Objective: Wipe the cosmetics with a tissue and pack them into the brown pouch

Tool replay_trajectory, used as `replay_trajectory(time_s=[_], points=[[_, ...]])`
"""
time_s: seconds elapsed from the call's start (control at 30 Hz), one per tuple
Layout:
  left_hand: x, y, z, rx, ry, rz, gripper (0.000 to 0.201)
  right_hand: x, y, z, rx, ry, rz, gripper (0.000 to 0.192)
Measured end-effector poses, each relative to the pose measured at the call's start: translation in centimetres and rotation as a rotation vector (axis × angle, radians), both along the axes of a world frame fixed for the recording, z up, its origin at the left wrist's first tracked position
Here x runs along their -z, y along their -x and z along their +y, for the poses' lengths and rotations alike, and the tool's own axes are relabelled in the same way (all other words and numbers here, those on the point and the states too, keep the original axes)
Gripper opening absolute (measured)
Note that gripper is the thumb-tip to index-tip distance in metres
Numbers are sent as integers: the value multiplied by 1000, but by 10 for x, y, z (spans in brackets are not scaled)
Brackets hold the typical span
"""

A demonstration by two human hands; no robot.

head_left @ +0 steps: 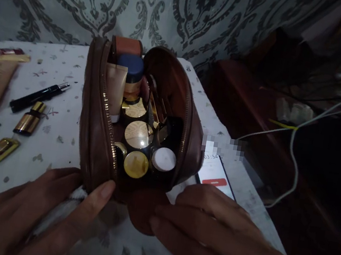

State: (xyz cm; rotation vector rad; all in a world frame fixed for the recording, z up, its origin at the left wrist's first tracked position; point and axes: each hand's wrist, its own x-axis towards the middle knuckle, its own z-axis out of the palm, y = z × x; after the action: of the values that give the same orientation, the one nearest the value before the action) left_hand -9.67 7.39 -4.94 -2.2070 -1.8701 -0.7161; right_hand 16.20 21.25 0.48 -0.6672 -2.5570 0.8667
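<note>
Left hand (30,213) gripping white cloth (60,209), thumb on brown pouch (92,132) (unzipped), right hand (215,233) flat, empty.

Brown zippered pouch (93,124), unzipped, upright on table, packed with cosmetics.

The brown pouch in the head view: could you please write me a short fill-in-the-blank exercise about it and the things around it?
1. The brown pouch stands with its zipper ____.
2. The left hand presses its ____ against the pouch's near end.
3. The phone lies to the ____ of the pouch.
4. The black pen lies ____ the pouch.

Missing words: open; thumb; right; outside
</note>
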Motion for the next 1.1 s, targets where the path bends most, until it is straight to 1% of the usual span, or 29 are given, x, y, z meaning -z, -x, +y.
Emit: replay_trajectory(time_s=[0.07, 0.1, 0.2, 0.3, 0.37, 0.47, 0.53, 0.63, 0.67, 0.73, 0.8, 0.9, 1.03, 1.1], points=[[-5, 1, 4, 15, 1, 101, 48, 1, 3, 4, -8, 125, 77, 25], [-9, 1, 7, 35, 3, 131, 49, 2, 5, 6, -18, 163, 102, 24], [-20, 0, 17, 89, 12, 120, 51, 5, 6, 9, -69, 137, 88, 26], [-29, -1, 26, 141, -5, 147, 60, 5, 6, 11, -49, 99, 88, 28], [-31, -1, 29, 164, -33, 155, 62, 2, 8, 12, -34, 27, 92, 25], [-29, 2, 29, 152, -19, 164, 64, -10, 15, 17, -109, -219, 132, 20], [-26, 2, 28, 149, -13, 175, 64, -20, 23, 21, -144, -349, 146, 22], [-23, 0, 28, 137, -50, 190, 63, -33, 38, 31, -153, -421, 42, 25], [-23, -2, 29, 124, -75, 197, 64, -35, 44, 34, -176, -429, -10, 24], [-24, -5, 30, 101, -130, 221, 67, -36, 58, 43, -265, -427, -114, 16], [-27, -7, 31, 100, -160, 264, 72, -36, 72, 51, -377, -415, -206, 8], [-30, -7, 31, 109, -151, 312, 75, -34, 94, 61, -503, -382, -342, 2], [-30, -6, 28, 97, -133, 320, 64, -30, 116, 64, -592, -366, -477, 3], [-28, -6, 27, 96, -112, 329, 58, -26, 124, 62, -622, -379, -494, 5]])
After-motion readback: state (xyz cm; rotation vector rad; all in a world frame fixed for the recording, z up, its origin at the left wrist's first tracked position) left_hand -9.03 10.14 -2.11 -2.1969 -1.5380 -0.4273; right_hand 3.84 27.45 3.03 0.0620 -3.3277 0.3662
